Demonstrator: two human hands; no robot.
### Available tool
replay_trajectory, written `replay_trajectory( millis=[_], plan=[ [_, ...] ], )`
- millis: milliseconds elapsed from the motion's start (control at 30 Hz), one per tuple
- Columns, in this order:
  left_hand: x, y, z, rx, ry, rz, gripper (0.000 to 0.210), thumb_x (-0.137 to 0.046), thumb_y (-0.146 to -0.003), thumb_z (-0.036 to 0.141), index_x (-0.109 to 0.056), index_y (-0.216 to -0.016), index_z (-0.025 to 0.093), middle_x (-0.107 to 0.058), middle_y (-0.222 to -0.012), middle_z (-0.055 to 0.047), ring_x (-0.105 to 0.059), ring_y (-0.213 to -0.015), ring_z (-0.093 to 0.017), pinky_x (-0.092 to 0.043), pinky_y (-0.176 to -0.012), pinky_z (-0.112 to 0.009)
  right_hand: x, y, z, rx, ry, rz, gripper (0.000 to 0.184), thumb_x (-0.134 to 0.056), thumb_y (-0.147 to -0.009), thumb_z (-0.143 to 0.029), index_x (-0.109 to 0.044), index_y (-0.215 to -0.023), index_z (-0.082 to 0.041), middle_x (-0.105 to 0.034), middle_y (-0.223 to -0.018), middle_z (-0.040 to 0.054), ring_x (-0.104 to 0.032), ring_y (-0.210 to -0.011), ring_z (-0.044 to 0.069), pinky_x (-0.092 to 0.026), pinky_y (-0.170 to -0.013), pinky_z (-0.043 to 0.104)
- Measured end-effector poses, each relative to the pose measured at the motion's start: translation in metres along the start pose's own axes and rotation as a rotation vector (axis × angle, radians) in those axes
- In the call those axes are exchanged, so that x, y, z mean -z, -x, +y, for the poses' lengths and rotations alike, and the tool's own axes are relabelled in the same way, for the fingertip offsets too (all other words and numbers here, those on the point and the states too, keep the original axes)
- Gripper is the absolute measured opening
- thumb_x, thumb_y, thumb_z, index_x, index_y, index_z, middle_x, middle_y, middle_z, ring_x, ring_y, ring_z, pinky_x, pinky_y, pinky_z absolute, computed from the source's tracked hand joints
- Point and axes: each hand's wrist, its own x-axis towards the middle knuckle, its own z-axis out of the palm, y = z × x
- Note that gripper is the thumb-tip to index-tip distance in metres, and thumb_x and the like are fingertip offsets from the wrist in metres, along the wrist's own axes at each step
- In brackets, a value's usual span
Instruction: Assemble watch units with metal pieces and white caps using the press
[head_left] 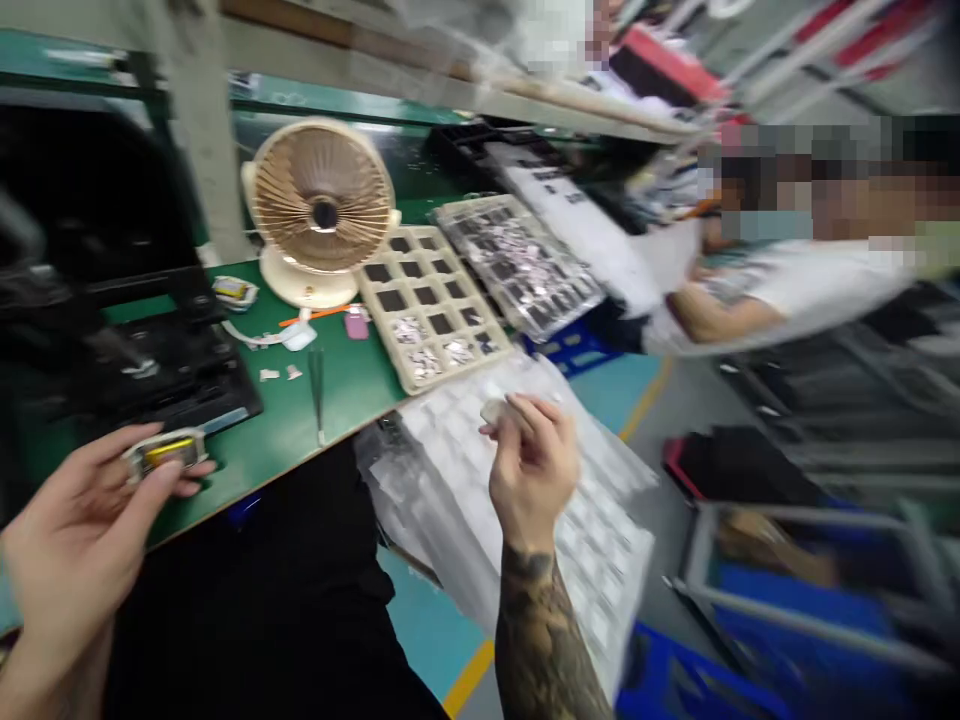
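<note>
View: head, single camera, right side motion-blurred.
Left grip [94, 520]: clamped on a yellow-cored unit [171, 451], thumb across its near face, fingers behind.
Unit vs grip: at the fingertip end, yellow face showing, raised above the desk [277, 430] toward its front edge, left part.
Right grip [534, 460]: pinched shut on a small pale piece [492, 412] between thumb and fingers; piece pokes out past the fingertips.
Pale piece vs desk: beyond the right end, above a white pocketed sheet [596, 525].
Tweezers [318, 395]: on desk, one end near the front edge.
Second unit [235, 292]: on desk, left of the fan [324, 200], also with yellow inside.
Pink piece [356, 322]: between fan base and compartment tray [407, 380].
Compartment tray: desk's right end, one corner at the front edge.
</note>
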Motion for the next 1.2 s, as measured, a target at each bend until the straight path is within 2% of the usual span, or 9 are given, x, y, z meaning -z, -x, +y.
replay_trajectory(
  millis=[67, 167, 233, 333, 433, 667, 833, 1033, 1200],
  plan=[
    [-0.010, 0.000, 0.004, 0.055, 0.089, 0.002, 0.047, -0.093, -0.096, 0.027, -0.076, -0.139, 0.021, -0.090, -0.115, -0.006, -0.091, -0.092, -0.027, -0.079, -0.078, -0.034, -0.028, 0.029, -0.038, 0.095, -0.330, -0.004, 0.021, -0.071, -0.106, -0.023, -0.083, -0.123, -0.026, -0.067, -0.138, 0.0111, -0.079, -0.093, 0.020, -0.076, -0.081, 0.043],
    [-0.014, -0.007, 0.002, 0.077, 0.202, -0.051, 0.050, -0.092, -0.098, 0.032, -0.073, -0.141, 0.016, -0.090, -0.114, -0.013, -0.091, -0.093, -0.029, -0.076, -0.074, -0.031, -0.073, 0.057, -0.091, 0.142, -0.659, -0.285, 0.035, -0.073, -0.104, -0.011, -0.083, -0.132, -0.030, -0.069, -0.142, 0.0109, -0.083, -0.092, 0.021, -0.078, -0.083, 0.042],
    [-0.012, -0.011, -0.002, 0.095, 0.236, -0.081, 0.050, -0.090, -0.100, 0.032, -0.073, -0.144, 0.016, -0.089, -0.115, -0.014, -0.091, -0.094, -0.029, -0.075, -0.075, -0.031, -0.100, 0.063, -0.122, 0.240, -0.763, -0.442, 0.044, -0.073, -0.103, -0.008, -0.081, -0.139, -0.032, -0.074, -0.142, 0.0118, -0.084, -0.106, 0.026, -0.078, -0.089, 0.047],
    [-0.010, -0.011, -0.007, 0.100, 0.264, -0.131, 0.051, -0.089, -0.100, 0.030, -0.073, -0.148, 0.017, -0.089, -0.120, -0.013, -0.089, -0.093, -0.024, -0.075, -0.078, -0.029, -0.130, 0.059, -0.158, 0.443, -0.815, -0.519, 0.050, -0.076, -0.101, -0.007, -0.078, -0.144, -0.031, -0.080, -0.138, 0.0117, -0.080, -0.123, 0.031, -0.074, -0.103, 0.055],
    [-0.011, -0.008, -0.011, 0.093, 0.268, -0.153, 0.051, -0.086, -0.103, 0.029, -0.072, -0.151, 0.019, -0.089, -0.123, -0.012, -0.087, -0.091, -0.021, -0.075, -0.085, -0.032, -0.145, 0.050, -0.179, 0.547, -0.850, -0.587, 0.048, -0.075, -0.102, -0.007, -0.077, -0.143, -0.031, -0.082, -0.136, 0.0105, -0.078, -0.125, 0.031, -0.070, -0.107, 0.057],
    [-0.009, -0.005, -0.011, 0.014, 0.309, -0.170, 0.053, -0.079, -0.107, 0.026, -0.068, -0.158, 0.020, -0.087, -0.132, -0.014, -0.087, -0.114, -0.026, -0.073, -0.100, -0.035, -0.155, 0.051, -0.182, 0.616, -0.751, -0.663, 0.046, -0.074, -0.102, -0.007, -0.077, -0.140, -0.033, -0.080, -0.138, 0.0089, -0.076, -0.129, 0.030, -0.066, -0.110, 0.056],
    [-0.009, -0.009, -0.006, 0.043, 0.382, -0.132, 0.030, -0.075, -0.111, 0.028, -0.076, -0.141, 0.021, -0.089, -0.110, -0.007, -0.086, -0.091, -0.017, -0.072, -0.086, -0.025, -0.155, 0.054, -0.177, 0.528, -0.760, -0.649, 0.045, -0.076, -0.104, -0.023, -0.071, -0.148, -0.029, -0.073, -0.145, 0.0138, -0.071, -0.138, 0.033, -0.066, -0.112, 0.056],
    [-0.007, -0.005, -0.009, 0.002, 0.342, -0.157, 0.034, -0.073, -0.112, 0.031, -0.075, -0.144, 0.021, -0.087, -0.122, -0.010, -0.086, -0.100, -0.021, -0.073, -0.092, -0.032, -0.154, 0.047, -0.179, 0.403, -0.814, -0.777, 0.026, -0.065, -0.112, -0.034, -0.077, -0.134, -0.026, -0.077, -0.129, 0.0122, -0.075, -0.121, 0.029, -0.067, -0.102, 0.048],
    [-0.003, -0.005, -0.013, -0.037, 0.174, -0.220, 0.041, -0.067, -0.115, 0.033, -0.073, -0.155, 0.025, -0.085, -0.134, -0.010, -0.085, -0.107, -0.023, -0.071, -0.099, -0.034, -0.154, 0.047, -0.183, 0.401, -0.822, -0.738, 0.012, -0.070, -0.110, -0.030, -0.079, -0.115, -0.024, -0.080, -0.114, 0.0095, -0.078, -0.107, 0.026, -0.067, -0.095, 0.045]
  ],
)
